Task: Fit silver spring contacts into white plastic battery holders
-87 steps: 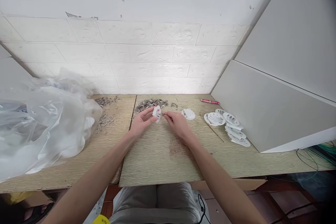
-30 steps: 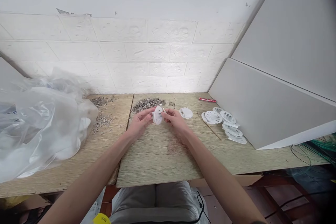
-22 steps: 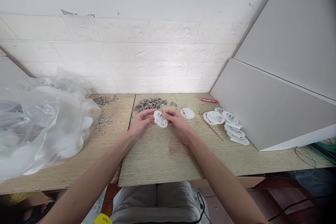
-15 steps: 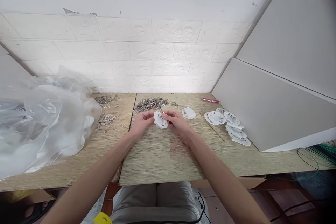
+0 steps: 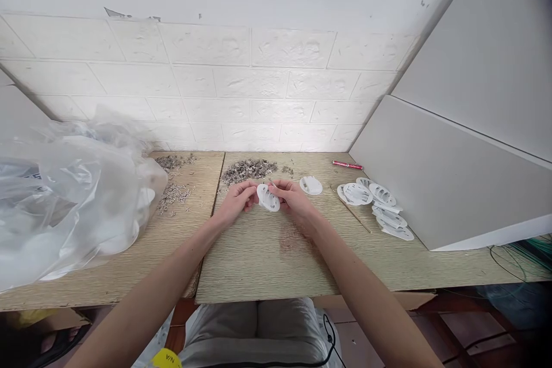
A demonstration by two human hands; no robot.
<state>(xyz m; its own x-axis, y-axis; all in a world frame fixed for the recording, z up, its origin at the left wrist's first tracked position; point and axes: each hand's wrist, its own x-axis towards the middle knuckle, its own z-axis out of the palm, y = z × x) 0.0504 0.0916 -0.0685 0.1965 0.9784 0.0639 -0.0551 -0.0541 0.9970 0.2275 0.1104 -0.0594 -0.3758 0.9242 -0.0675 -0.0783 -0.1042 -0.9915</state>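
We see a white disc point(image 5: 268, 198) with dark slots, silvery-grey bits point(image 5: 250, 169) beyond it, a red pen point(image 5: 347, 165) to its far right, and streaky pale-brown tabletop point(image 5: 259, 267) beneath it.

room for a pass is left on the near middle of the worktop point(image 5: 254, 261), between the forearms. the space between left hand point(image 5: 238, 200) and right hand point(image 5: 294, 198) is blocked by the held white disc point(image 5: 268, 198). far side is obstructed by heaped metal bits point(image 5: 249, 169), then closed off by the wall point(image 5: 241, 86). left end is taken up by the bulky plastic bag point(image 5: 86, 184). rightward, the way is crowded by a lone disc point(image 5: 311, 185), thin stick point(image 5: 356, 215) and piled discs point(image 5: 390, 215).
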